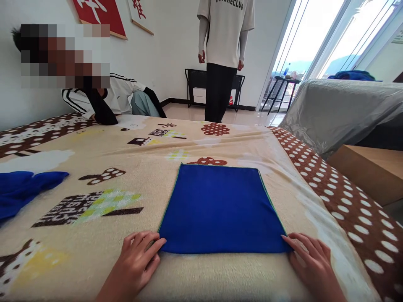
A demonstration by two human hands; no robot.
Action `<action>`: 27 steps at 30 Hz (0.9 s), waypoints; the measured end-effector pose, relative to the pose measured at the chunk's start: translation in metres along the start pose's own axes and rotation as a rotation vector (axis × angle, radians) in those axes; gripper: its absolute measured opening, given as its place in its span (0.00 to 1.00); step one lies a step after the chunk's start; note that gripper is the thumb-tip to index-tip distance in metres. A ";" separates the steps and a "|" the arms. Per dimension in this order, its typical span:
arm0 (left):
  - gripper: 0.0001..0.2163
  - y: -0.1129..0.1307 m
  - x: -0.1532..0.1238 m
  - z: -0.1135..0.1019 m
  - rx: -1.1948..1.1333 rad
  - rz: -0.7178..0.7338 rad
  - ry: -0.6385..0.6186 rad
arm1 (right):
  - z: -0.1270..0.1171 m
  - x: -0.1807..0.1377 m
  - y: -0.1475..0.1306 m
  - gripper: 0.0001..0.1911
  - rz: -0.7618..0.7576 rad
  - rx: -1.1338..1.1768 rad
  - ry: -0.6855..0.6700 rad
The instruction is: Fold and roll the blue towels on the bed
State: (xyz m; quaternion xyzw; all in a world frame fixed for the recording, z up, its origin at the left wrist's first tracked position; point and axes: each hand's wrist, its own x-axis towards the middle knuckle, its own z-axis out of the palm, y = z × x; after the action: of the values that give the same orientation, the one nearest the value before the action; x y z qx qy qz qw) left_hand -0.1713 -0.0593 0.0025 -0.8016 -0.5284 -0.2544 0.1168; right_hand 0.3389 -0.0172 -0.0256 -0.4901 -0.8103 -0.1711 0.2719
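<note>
Blue cloth (220, 207) (flat) | left hand (138, 260) open, touching corner | right hand (310, 262) likewise

"ACHECLUB", its start hidden in a fold, is printed across the chest of the standing person's pale shirt (226, 29); white characters on the red wall hanging (100, 12) are cut off.

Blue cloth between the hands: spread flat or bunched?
Spread flat. The blue cloth lies as a smooth rectangle on the blanket, with the left hand and right hand at its near corners.
</note>
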 end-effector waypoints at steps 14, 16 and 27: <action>0.16 -0.041 0.014 -0.029 -0.216 0.081 -0.178 | -0.010 0.017 0.046 0.11 0.229 0.627 -0.395; 0.12 -0.038 0.018 -0.027 -0.212 0.012 -0.188 | -0.009 0.020 0.043 0.13 0.272 0.592 -0.378; 0.06 -0.018 0.024 0.014 0.020 -0.139 0.048 | 0.024 0.020 0.012 0.15 0.222 0.070 -0.067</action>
State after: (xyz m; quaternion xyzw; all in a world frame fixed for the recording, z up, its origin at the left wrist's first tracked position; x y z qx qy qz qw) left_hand -0.1766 -0.0265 0.0018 -0.7554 -0.5823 -0.2756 0.1197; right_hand 0.3351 0.0156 -0.0323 -0.5723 -0.7654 -0.0950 0.2787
